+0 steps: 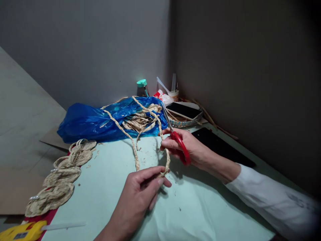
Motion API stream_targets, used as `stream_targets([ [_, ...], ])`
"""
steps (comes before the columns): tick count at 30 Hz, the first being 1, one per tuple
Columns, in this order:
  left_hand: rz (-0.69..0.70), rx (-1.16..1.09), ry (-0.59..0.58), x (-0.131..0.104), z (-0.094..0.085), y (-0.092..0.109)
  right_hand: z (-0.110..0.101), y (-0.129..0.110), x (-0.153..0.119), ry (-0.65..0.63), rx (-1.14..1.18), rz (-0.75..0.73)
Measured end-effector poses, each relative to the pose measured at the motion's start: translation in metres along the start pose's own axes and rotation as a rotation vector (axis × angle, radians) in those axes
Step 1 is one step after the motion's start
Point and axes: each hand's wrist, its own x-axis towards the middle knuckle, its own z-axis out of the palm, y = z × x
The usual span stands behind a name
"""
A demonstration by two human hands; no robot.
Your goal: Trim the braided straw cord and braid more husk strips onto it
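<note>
A pale braided straw cord (159,126) runs in a loop from the blue plastic bag down to my hands. My left hand (144,190) pinches its lower bend between thumb and fingers. Higher up, my right hand (188,145) grips the same cord with thumb and fingertips. Red-handled scissors (182,147) hang on that hand, their blades pointing up and away, beside the cord. Another stretch of braid comes down on the left and passes behind my left hand. Loose straw strands (137,122) show in the mouth of the blue bag (82,122).
Several coiled braid pieces (62,177) lie along the table's left edge, with a yellow glue gun (25,231) in front. At the back stand a phone (184,110) on a round tray, a cup (173,96) and a green-lidded jar (142,87). A black flat object (218,144) lies right.
</note>
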Motion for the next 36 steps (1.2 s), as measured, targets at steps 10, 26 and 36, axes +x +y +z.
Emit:
stream_targets([
  [10, -0.015, -0.08, 0.119, 0.024, -0.009, 0.005, 0.001, -0.012, -0.003, 0.006, -0.121, -0.206],
  [26, 0.272, 0.318, 0.212, 0.019, -0.004, 0.006, -0.004, -0.008, -0.001, 0.13, 0.077, -0.228],
  [36, 0.107, -0.135, 0.084, 0.025, -0.007, 0.001, 0.002, -0.007, -0.005, 0.055, 0.1, -0.161],
])
